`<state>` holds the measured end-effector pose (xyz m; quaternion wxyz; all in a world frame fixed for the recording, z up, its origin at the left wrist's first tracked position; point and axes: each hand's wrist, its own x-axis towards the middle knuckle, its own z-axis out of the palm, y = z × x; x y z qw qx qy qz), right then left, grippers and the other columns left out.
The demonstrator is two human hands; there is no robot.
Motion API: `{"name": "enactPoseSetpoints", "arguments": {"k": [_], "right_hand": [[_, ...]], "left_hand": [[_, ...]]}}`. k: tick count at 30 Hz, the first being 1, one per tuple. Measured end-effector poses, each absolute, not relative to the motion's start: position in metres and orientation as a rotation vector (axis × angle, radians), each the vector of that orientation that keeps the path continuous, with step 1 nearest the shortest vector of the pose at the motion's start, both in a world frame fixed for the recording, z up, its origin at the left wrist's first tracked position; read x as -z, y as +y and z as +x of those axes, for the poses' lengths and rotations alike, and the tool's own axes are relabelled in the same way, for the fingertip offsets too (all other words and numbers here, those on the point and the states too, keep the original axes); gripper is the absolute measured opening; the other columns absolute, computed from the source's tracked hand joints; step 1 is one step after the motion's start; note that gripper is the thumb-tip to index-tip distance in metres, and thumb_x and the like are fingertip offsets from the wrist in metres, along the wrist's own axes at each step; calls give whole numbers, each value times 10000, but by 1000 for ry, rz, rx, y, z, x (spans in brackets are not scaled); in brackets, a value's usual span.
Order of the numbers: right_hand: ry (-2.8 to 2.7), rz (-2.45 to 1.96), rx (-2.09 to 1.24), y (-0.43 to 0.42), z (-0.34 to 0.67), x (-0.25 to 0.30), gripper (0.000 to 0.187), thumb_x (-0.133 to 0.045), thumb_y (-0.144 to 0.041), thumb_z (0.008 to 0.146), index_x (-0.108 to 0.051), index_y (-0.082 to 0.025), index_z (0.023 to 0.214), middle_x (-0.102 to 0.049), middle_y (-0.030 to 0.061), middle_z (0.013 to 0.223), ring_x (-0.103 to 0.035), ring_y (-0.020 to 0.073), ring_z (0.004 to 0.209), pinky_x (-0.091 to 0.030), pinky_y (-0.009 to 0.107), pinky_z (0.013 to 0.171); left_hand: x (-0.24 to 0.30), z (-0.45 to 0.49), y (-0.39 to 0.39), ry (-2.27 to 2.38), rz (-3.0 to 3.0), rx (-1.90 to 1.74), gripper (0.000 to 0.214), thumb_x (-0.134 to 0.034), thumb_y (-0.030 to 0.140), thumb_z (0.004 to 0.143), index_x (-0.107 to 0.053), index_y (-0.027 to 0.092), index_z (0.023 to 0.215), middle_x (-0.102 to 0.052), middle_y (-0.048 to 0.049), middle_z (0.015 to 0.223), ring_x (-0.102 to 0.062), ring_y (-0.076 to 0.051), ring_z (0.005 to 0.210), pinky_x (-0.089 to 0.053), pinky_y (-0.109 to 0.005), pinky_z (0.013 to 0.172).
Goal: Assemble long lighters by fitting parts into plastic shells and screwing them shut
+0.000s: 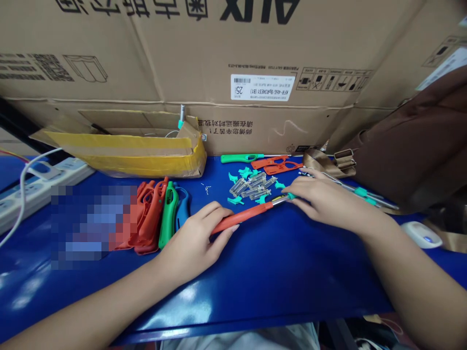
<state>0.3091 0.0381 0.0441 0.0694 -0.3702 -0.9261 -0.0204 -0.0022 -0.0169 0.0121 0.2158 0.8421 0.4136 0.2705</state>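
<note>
My left hand (197,238) is closed around an orange lighter handle (251,214) of the long-nosed kind, held tilted above the blue table. From the handle's far end a short metal part runs towards my right hand (321,197). My right fingertips pinch a small teal piece (291,196) at that end; exactly how the parts join is hard to make out. Just behind lie several clear plastic tanks (255,187) and small teal trigger-like pieces (236,200). Beside my left hand is a row of lighter housings, red (155,214), green (168,214) and blue (182,204).
Behind stands a yellow-taped carton (146,155) against large cardboard. A green lighter (239,158) and orange shells (282,167) lie at the back. Metal tubes with teal ends (361,192) are beyond my right wrist. A power strip (54,180) lies left, a white mouse-like object (421,234) right.
</note>
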Motion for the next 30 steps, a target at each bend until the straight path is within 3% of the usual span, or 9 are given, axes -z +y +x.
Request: {"name": "enactPoseSetpoints", "arguments": {"k": [4, 9, 16, 22, 30], "right_hand": [[-2819, -996, 86, 25, 290, -43, 208, -534, -232, 988, -728, -198, 1056, -673, 89, 914, -575, 265, 906, -426, 432, 862], [-2827, -945, 174, 13, 274, -42, 244, -534, -257, 1008, -699, -164, 1162, -667, 94, 970, -565, 263, 948, -403, 428, 899], [-2692, -826, 210, 18, 285, -46, 248, -535, -318, 1018, -698, -149, 1099, -711, 96, 964, -611, 242, 919, -403, 416, 917], [-2758, -783, 159, 17, 281, -42, 265, -459, -247, 1040, -696, -131, 1023, -709, 105, 919, -604, 232, 860, -435, 386, 845], [-2679, -699, 130, 21, 278, -28, 237, -477, -244, 1037, -674, -114, 1045, -693, 107, 907, -605, 222, 860, -471, 363, 812]], "left_hand": [[-7, -1, -18, 1104, 2339, -746, 182, -534, 264, 1020, -618, 197, 1167, -623, -54, 1051, -632, -177, 943, -516, -302, 861], [-4, -3, -20, 1081, 2352, -763, 227, -572, 246, 1004, -616, 209, 1224, -637, -47, 1112, -647, -169, 995, -515, -285, 888], [-8, -3, -19, 1132, 2376, -913, 216, -634, 244, 979, -652, 181, 1185, -662, -47, 1062, -643, -162, 960, -508, -268, 879], [-6, -2, -19, 1047, 2324, -929, 96, -651, 238, 966, -686, 154, 995, -642, -17, 854, -599, -121, 763, -474, -225, 715], [-5, 4, -20, 1143, 2076, -848, 310, -615, 325, 963, -629, 153, 706, -479, 27, 658, -444, -99, 587, -361, -236, 565]]}}
